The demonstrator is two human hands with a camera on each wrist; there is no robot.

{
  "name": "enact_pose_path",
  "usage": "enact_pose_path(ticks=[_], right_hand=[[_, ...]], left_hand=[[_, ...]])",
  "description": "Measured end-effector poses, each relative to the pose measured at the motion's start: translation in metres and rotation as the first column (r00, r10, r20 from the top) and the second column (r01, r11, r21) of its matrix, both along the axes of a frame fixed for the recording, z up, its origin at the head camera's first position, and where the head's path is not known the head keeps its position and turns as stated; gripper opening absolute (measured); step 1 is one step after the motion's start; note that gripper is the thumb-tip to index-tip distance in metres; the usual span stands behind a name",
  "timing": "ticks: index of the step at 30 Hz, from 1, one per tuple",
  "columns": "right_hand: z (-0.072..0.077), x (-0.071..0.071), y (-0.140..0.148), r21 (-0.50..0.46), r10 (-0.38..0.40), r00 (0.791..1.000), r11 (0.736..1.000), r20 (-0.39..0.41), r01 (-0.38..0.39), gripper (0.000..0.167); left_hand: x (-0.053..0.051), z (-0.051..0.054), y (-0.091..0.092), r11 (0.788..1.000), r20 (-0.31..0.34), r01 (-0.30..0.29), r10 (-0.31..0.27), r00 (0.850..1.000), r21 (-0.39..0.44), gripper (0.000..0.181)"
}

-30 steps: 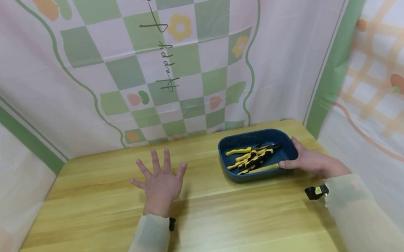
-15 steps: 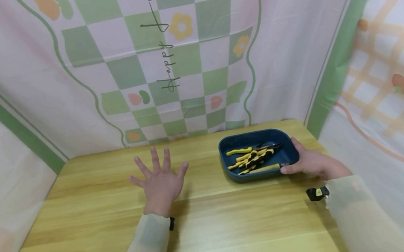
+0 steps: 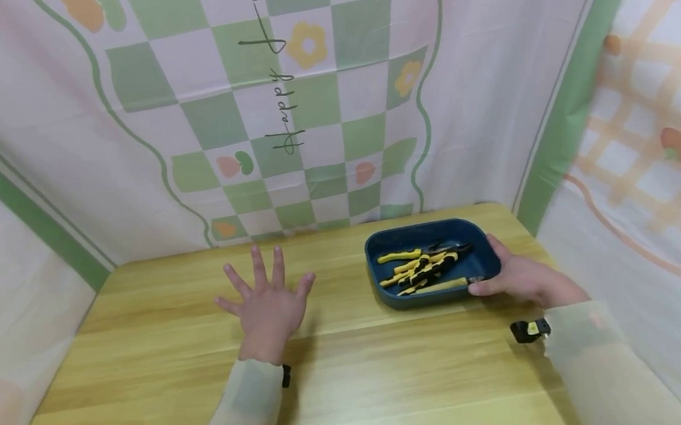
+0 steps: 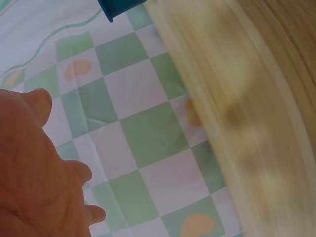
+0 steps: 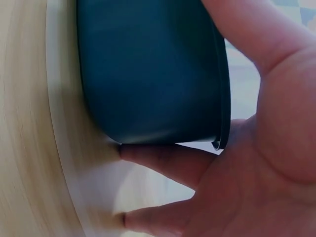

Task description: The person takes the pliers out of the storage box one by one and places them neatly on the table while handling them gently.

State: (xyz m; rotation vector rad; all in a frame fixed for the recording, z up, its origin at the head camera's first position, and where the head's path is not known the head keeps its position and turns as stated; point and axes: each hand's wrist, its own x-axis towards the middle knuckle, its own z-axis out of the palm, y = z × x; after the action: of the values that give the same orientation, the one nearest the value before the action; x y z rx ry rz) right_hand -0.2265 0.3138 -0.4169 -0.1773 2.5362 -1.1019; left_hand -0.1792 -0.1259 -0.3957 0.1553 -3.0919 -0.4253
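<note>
A dark blue rectangular tub [image 3: 398,301] stands on the wooden table, toward its back right. Several pliers with yellow and black handles [image 3: 432,270] lie in a heap inside it; some overlap, so their kinds are hard to tell apart. My right hand [image 3: 528,280] grips the tub's right end, thumb at the near rim and fingers round the end wall. In the right wrist view the tub's outer wall [image 5: 148,74] sits between thumb and fingers. My left hand [image 3: 270,315] is held over the table left of the tub, fingers spread wide, touching nothing visible.
The wooden table [image 3: 354,385] ends at the back against a patterned curtain [image 3: 311,141]. More curtain hangs along the left and right sides. A small black device [image 3: 530,331] sits at the right wrist.
The tub and my right hand have shifted very slightly left in the last half second. My left hand stays spread, having drifted a little left and up. The pliers stay in the tub.
</note>
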Motion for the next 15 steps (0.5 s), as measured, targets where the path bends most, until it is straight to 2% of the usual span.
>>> enact_pose_path(ticks=[4,8,15], right_hand=[[-0.002,0.000,-0.006,-0.035,-0.010,1.000,0.999,0.014,0.011,0.135],[-0.002,0.000,-0.012,-0.029,-0.008,1.000,1.000,-0.002,0.008,0.134],[0.000,0.001,-0.027,-0.026,-0.021,1.000,0.999,0.020,0.022,0.135]], left_hand=[[0.001,0.001,-0.001,1.000,0.007,-0.004,0.004,1.000,-0.005,0.087],[0.000,0.002,-0.003,1.000,0.004,-0.010,0.010,1.000,0.003,0.083],[0.000,-0.001,-0.003,1.000,0.021,-0.009,0.009,1.000,-0.009,0.092]])
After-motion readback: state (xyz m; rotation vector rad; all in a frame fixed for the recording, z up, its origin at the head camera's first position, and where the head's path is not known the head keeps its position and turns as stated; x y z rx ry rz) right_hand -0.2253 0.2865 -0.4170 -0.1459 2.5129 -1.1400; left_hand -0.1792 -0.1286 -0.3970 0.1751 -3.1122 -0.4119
